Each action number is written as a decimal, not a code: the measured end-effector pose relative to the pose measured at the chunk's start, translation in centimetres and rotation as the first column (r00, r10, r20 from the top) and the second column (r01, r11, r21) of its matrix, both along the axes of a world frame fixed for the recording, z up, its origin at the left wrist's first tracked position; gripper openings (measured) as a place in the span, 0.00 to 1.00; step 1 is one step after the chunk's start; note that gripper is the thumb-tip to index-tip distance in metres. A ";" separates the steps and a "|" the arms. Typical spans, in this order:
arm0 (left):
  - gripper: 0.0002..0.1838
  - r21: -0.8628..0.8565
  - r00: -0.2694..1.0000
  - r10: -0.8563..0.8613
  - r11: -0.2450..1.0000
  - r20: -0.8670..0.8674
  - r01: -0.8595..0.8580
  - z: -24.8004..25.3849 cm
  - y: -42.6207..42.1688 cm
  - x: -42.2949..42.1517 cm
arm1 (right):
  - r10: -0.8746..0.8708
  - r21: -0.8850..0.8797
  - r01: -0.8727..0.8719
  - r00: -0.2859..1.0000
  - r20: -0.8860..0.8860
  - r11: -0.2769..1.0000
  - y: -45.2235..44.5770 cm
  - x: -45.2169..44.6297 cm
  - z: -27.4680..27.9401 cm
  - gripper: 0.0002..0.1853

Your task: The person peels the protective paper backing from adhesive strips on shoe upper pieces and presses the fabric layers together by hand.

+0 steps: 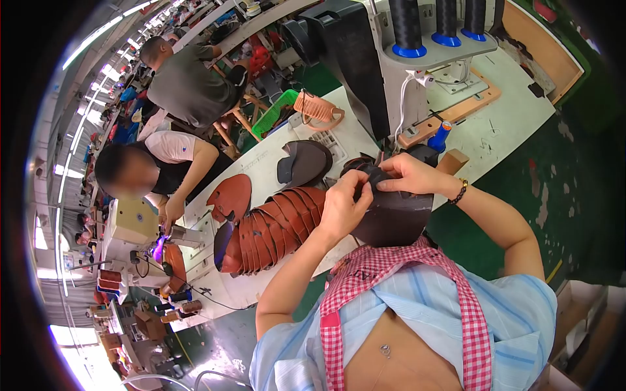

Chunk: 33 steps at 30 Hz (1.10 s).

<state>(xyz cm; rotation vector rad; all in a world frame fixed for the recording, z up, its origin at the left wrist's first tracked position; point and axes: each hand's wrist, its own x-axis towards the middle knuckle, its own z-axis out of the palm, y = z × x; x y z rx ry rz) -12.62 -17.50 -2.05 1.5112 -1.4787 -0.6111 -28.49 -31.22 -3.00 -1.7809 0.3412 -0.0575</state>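
A dark brown leather shoe upper (pixel 394 218) hangs in front of my chest, its wide rounded part toward me. My left hand (pixel 345 202) pinches its upper edge with thumb and forefinger. Right beside it, my right hand (pixel 412 176) grips the same edge with bent fingers. The two sets of fingertips nearly meet, and the exact spot between them is partly hidden. Another dark upper (pixel 305 163) lies flat on the white table (pixel 261 153) beyond my left hand. A long overlapping row of reddish-brown uppers (pixel 277 228) lies left of my left forearm.
A single reddish-brown upper (pixel 231 195) lies beyond the row. Ahead stands a sewing machine (pixel 404 98) with black thread spools (pixel 445 23). A blue spool (pixel 441 135) and an orange pincushion-like holder (pixel 317 109) sit nearby. At left, a co-worker (pixel 176 156) works at another machine (pixel 134 221).
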 end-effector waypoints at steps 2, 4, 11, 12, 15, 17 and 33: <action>0.15 -0.168 0.969 -0.033 0.983 0.246 0.076 0.8 0.1 0.2 | -0.053 -0.011 0.054 0.996 0.078 0.998 0.7 0.1 0.6 0.19; 0.16 -0.229 0.912 -0.043 0.962 0.407 0.148 0.9 -0.2 1.1 | -0.012 -0.051 0.019 0.990 0.137 0.998 0.5 0.3 0.0 0.16; 0.13 0.067 0.920 -0.274 0.962 0.281 0.266 2.9 -0.4 1.5 | 0.231 -0.551 -0.265 0.964 -0.131 0.791 0.8 0.3 1.8 0.15; 0.12 0.165 0.929 -0.301 0.949 0.213 0.270 3.3 -0.5 1.5 | 0.248 -0.501 -0.301 0.954 -0.171 0.811 0.8 0.5 2.0 0.16; 0.08 0.325 0.938 -0.345 0.887 -0.005 0.328 1.8 -0.8 2.2 | 0.306 -0.334 -0.389 0.912 -0.275 0.859 0.4 0.7 3.6 0.18; 0.08 0.366 0.933 -0.346 0.859 -0.097 0.357 1.3 -1.0 2.7 | 0.261 -0.256 -0.323 0.933 -0.248 0.911 -0.5 0.5 3.4 0.17; 0.13 0.403 0.709 0.014 0.831 -0.705 0.384 0.4 0.9 3.2 | 0.071 -0.772 0.406 0.863 0.500 0.490 0.3 0.6 5.5 0.11</action>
